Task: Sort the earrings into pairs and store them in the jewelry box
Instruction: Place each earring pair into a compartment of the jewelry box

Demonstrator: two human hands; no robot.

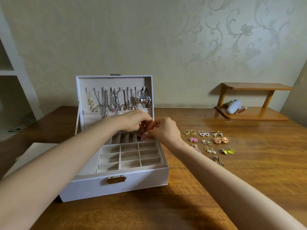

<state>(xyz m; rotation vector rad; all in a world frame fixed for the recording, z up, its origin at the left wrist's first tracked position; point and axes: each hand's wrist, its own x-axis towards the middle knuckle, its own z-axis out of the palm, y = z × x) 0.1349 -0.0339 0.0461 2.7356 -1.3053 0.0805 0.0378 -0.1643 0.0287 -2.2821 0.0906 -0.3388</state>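
Note:
An open white jewelry box (114, 183) stands on the wooden table, its lid upright with necklaces (116, 101) hanging inside. My left hand (132, 120) and my right hand (164, 130) meet over the back right slots of the box's divided tray (129, 156). Both pinch small pale pink earrings (144, 136) just above those slots. The tray's square compartments look bare. Several earring pairs lie in rows on the table to the right of the box: gold flowers (189, 132), pink stars (193, 139), round gold-and-pink studs (221, 140), green hearts (228, 151).
A small wooden two-tier shelf (254, 103) stands at the back right with a white object (234, 106) on its lower board. A white sheet (33, 151) lies left of the box. A white shelving unit (10, 70) stands at the far left.

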